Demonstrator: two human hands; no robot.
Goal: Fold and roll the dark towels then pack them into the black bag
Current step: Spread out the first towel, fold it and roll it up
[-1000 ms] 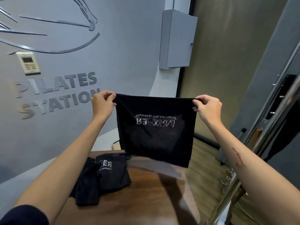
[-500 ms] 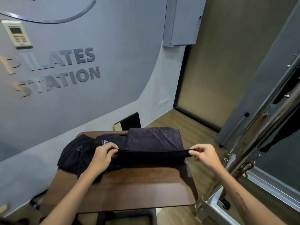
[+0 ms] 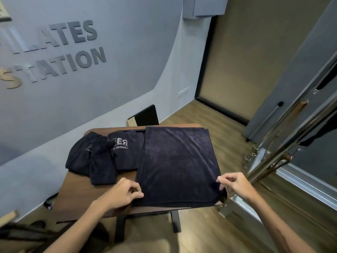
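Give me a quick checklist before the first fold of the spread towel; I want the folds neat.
1. Spread towel lies flat on the table: ok, only faint ripples.
2. Left hand grips the near left corner: ok.
3. Right hand pinches the near right corner: ok.
4. Towel fully on the tabletop: not ok, the near right corner reaches past the edge.
5. Heap of other towels apart from it: not ok, the spread towel overlaps one.
6. Black bag within reach: cannot tell.

Single head-worn wide-angle view, looking forward and down, close over table [image 3: 76, 190]
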